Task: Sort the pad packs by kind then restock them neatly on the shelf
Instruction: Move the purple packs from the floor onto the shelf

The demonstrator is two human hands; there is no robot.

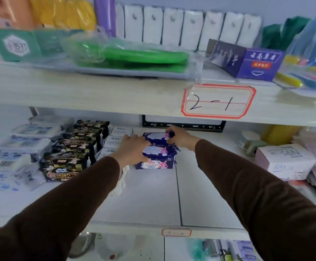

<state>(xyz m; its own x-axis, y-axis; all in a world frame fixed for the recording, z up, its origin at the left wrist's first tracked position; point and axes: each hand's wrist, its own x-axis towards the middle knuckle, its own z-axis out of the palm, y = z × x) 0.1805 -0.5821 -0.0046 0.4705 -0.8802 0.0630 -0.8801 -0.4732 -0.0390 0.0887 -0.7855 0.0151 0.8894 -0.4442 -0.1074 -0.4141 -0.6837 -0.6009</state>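
Observation:
Three dark blue pad packs stand in a row on the white middle shelf [191,194]. My left hand [132,148] grips the left side of the middle blue pack [158,152]. My right hand [180,137] holds the right end of the rear blue pack [154,137]. The front blue pack [154,164] sits free before them. To the left runs a row of black pad packs [65,164], then white and blue packs [19,146]. White packs marked ABC [115,141] lie just behind my left hand.
A white N95 box [285,161] and soft packs fill the shelf's right end, with a cup [250,139] behind. The upper shelf edge with the 2-1 label [218,99] hangs close above my hands. A white cloth [121,183] lies under my left wrist.

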